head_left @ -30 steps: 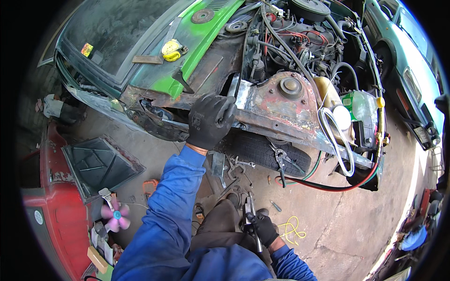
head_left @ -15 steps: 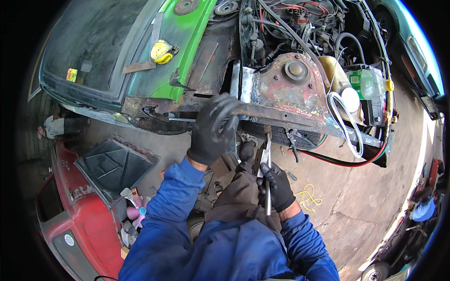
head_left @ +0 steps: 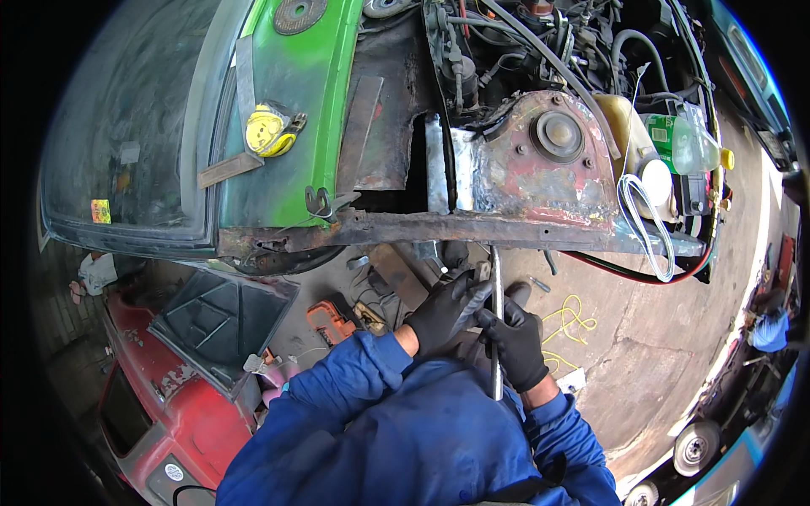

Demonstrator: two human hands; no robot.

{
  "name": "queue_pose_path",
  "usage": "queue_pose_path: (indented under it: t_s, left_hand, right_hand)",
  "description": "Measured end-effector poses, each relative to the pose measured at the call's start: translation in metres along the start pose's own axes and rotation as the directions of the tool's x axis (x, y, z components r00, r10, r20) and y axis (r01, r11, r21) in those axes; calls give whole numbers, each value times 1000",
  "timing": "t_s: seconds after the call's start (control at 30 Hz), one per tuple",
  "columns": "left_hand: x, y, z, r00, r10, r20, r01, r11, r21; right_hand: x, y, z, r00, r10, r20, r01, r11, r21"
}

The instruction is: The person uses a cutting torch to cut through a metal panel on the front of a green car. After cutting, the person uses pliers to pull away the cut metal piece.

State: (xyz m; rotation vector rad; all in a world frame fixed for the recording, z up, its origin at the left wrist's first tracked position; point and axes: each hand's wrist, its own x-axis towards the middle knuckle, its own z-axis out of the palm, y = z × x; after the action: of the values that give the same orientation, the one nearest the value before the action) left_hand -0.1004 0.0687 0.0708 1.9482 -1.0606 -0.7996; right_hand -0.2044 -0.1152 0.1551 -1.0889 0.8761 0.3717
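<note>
My right hand, in a black glove, is closed round a long shiny metal rod, which stands nearly in line with my body. Its far end reaches the lower edge of the rusty fender rail. Just left of the rod, my black-gloved left hand is closed, fingers pressed together. A small brownish piece shows at its fingertips, too little to name. Both hands are in front of my torso, below the car's open engine bay.
On the green cowl panel lie a yellow tape measure and a grinding disc. A white cable coil hangs over the rail. On the floor are an orange tool, a yellow cord and a dark panel.
My left hand has come down from the fender rail to beside the rod, its fingers closing. My right hand keeps the rod. The view has shifted closer over the car.
</note>
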Motion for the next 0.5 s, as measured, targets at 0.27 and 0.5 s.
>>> queue_pose_path:
  t_s: [0.27, 0.5]
  left_hand:
    - [-14, 26, -20, 992, 84, -93, -78, 995, 61]
    - [44, 128, -99, 881, -450, -147, 96, 474, -875]
  right_hand:
    - [-9, -3, -31, 999, 41, -30, -41, 999, 10]
    - [-16, 24, -78, 994, 108, -3, -108, 984, -141]
